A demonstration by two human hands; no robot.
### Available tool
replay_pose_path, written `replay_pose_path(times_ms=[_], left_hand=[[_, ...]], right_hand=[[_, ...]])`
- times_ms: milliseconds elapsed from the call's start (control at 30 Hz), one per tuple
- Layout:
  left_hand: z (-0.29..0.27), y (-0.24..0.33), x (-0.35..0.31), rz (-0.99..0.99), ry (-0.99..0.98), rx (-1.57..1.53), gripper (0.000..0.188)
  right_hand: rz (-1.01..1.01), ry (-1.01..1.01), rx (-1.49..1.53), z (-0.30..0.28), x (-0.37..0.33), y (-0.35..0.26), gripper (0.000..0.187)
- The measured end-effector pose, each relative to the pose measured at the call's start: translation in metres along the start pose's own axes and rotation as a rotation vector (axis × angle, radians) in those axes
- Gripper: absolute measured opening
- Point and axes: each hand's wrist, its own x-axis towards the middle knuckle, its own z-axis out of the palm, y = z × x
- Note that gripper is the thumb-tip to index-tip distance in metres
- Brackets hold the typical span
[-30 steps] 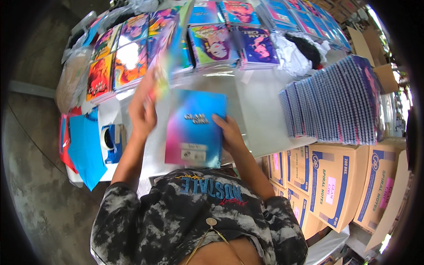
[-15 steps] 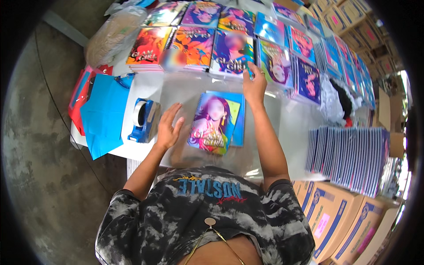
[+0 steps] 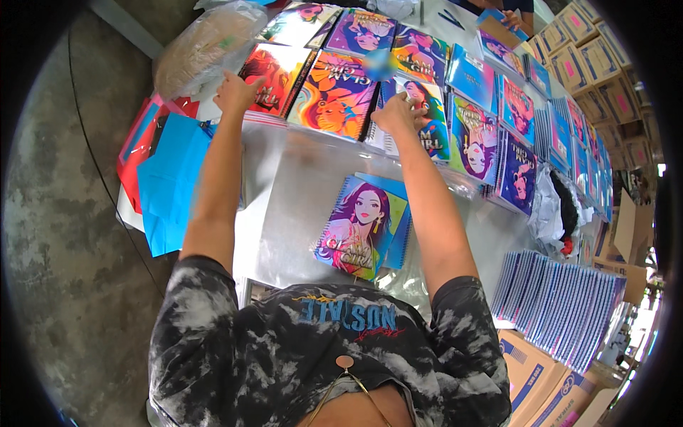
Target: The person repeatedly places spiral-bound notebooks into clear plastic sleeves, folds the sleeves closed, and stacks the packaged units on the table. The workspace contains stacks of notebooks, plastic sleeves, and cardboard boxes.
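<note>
My right hand [image 3: 400, 115] is closed on a spiral notebook [image 3: 431, 128] with a dark-haired figure on its cover, in the near row of stacks. That notebook sits askew, and white shows along its coil side. My left hand [image 3: 237, 92] is over the left edge of a red-orange spiral notebook [image 3: 274, 67], its fingers apart. Between my forearms, two spiral notebooks lie overlapped on the table: one with a purple-haired figure [image 3: 356, 224] on top, a blue one [image 3: 398, 245] partly beneath.
Blue sheets [image 3: 171, 185] and red ones [image 3: 135, 146] hang over the left table edge, near a plastic-wrapped bundle [image 3: 206, 53]. A tall notebook stack [image 3: 558, 302] stands at right, above cardboard boxes [image 3: 530, 363]. Another person's hand [image 3: 511, 23] is at the far side.
Both hands have moved forward to the notebook stacks, the left one from beside the purple-haired notebook. My right hand has closed on a notebook. The view has shifted; my left forearm now hides the tape dispenser.
</note>
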Motion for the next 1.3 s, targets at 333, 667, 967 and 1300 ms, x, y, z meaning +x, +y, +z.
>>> replay_pose_path(times_ms=[333,667,967,1300], left_hand=[[-0.149,0.031,-0.108,0.265,0.052,-1.323,0.033],[-0.049,-0.038,-0.294,0.292,-0.591,-0.385,0.048],[-0.024,0.046,-0.150,1.074,-0.006,-0.218,0.051],[-0.057,0.004,-0.300,1.228,-0.666,-0.460,0.057]], right_hand=[[-0.873,0.255,0.784,-0.076,-0.139,0.128,0.038],[-0.710,0.120,0.474,0.020,-0.158,0.193,0.040],[-0.728,0.373,0.758,0.006,-0.144,0.135,0.040],[-0.246,0.418,1.090,0.012,-0.136,0.165,0.030]])
